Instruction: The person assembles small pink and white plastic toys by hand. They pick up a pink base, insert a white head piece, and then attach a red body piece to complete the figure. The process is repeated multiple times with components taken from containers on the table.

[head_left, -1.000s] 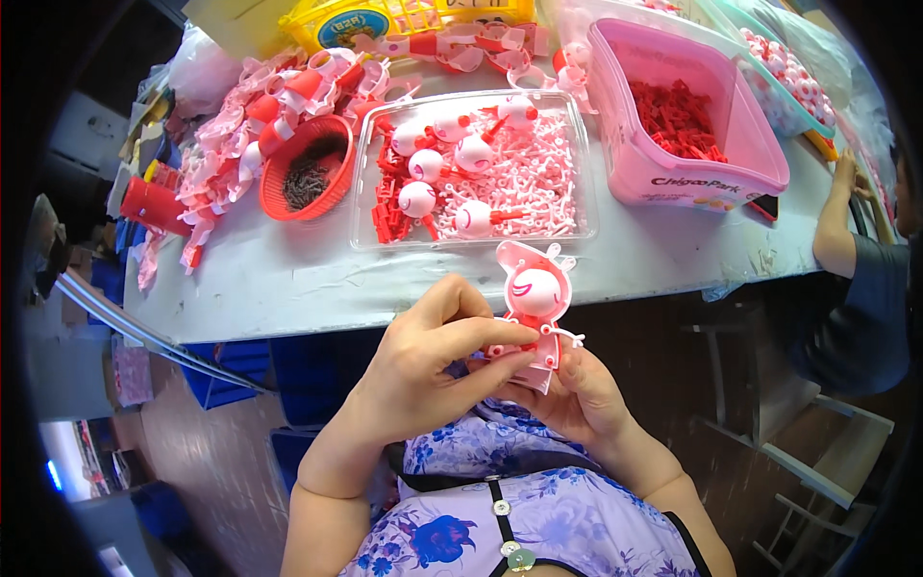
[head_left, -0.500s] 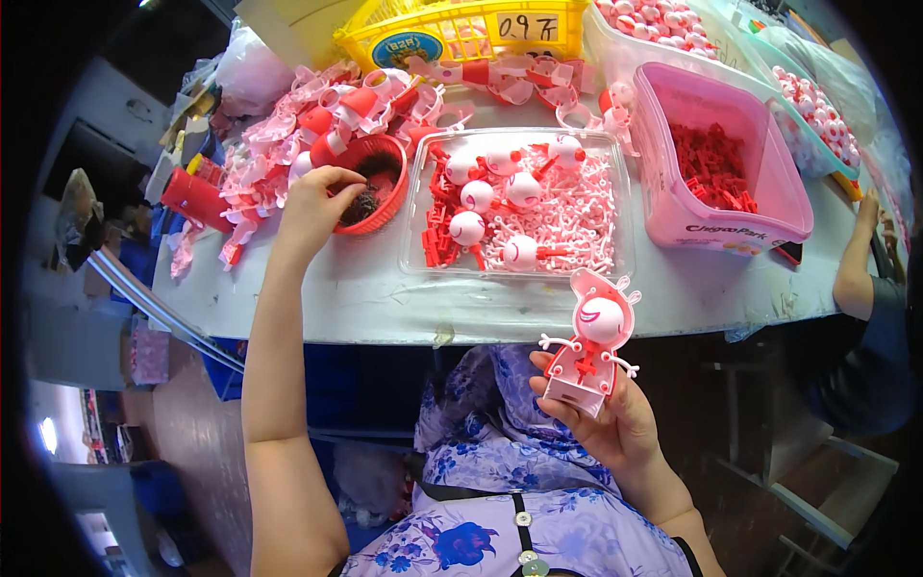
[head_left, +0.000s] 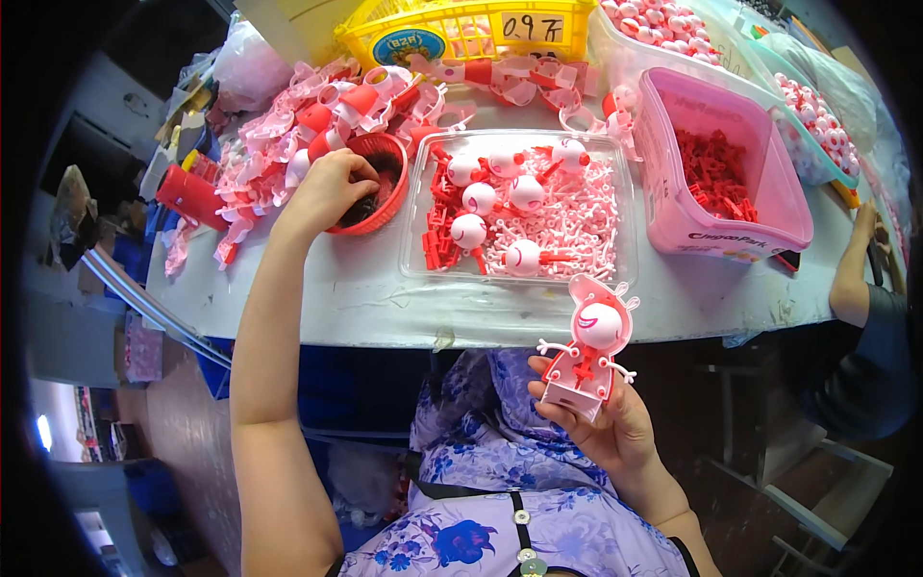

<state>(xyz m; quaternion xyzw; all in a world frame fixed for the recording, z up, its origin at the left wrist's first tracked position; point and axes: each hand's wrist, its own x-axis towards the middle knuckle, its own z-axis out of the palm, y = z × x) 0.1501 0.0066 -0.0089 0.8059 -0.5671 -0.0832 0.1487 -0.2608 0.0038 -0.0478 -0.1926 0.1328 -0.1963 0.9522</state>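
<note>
My right hand (head_left: 611,428) holds a partly assembled pink toy figure (head_left: 586,356) upright by its base, just off the table's near edge. The figure's open shell shows a white ball head, thin white arms and a red part inside. My left hand (head_left: 335,189) reaches over the rim of a small red basket (head_left: 396,197); its fingers are bent together at a heap of small dark pieces (head_left: 361,209). What they pinch, if anything, is hidden. Between the hands lies a clear tray (head_left: 409,252) with ball heads (head_left: 523,256), small pink parts (head_left: 586,216) and red parts (head_left: 439,247).
A pink tub (head_left: 663,231) of red parts stands right of the tray. Pink shell pieces (head_left: 269,168) are heaped at the left, beside a red cylinder (head_left: 187,199). A yellow basket (head_left: 471,38) and bins of balls (head_left: 663,24) stand behind. Another person's arm (head_left: 851,269) rests at the far right.
My left hand has shifted slightly, its fingers dipping a little lower into the red basket. My right hand still holds the toy figure in nearly the same place.
</note>
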